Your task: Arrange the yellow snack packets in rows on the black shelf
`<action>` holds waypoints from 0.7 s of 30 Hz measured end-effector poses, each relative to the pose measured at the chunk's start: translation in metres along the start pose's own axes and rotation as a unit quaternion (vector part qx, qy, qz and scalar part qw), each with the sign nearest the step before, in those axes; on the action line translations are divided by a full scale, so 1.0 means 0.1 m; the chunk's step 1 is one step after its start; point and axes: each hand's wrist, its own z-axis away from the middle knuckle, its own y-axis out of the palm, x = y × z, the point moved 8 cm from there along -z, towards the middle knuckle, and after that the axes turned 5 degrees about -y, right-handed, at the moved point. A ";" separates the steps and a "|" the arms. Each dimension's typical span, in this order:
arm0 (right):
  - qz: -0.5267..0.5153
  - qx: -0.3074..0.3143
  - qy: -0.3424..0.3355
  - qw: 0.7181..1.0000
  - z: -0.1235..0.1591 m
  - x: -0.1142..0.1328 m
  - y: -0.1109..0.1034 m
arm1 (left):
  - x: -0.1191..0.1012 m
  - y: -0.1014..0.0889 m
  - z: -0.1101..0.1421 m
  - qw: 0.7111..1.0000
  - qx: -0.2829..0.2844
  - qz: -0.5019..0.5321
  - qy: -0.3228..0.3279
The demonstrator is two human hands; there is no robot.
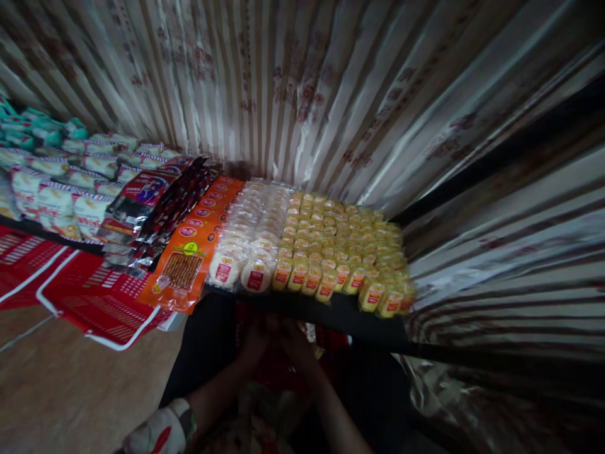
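My left hand [256, 340] and my right hand [292, 340] are close together below the front edge of a dark shelf [321, 310], between my knees. Shadow hides the fingers of both, so their grip does not show. Beneath them is a dark red basket [278, 373], with a few pale wrapped pieces [312, 334] beside my right hand. Above, on the shelf, stand rows of small yellow packaged snacks [326, 287] and clear-wrapped round white crackers [258, 271].
Left along the shelf lie an orange snack pouch [186, 249], stacked dark red packets [142, 202], white bags [51, 198] and green packets [45, 129]. Red baskets with white handles [104, 296] sit below left. A striped, printed plastic sheet [302, 88] hangs behind and right.
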 end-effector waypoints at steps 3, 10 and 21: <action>-0.025 0.000 -0.037 0.999 0.13 0.18 -0.07 | -0.18 -0.02 0.17 0.999 0.037 0.013 0.031; -0.065 -0.014 -0.103 0.992 0.45 0.55 -0.33 | -0.63 -0.02 0.58 0.991 0.053 -0.083 0.086; -0.133 -0.241 -0.115 0.954 0.77 0.69 -1.29 | -1.68 0.67 0.94 0.940 0.091 -0.190 0.269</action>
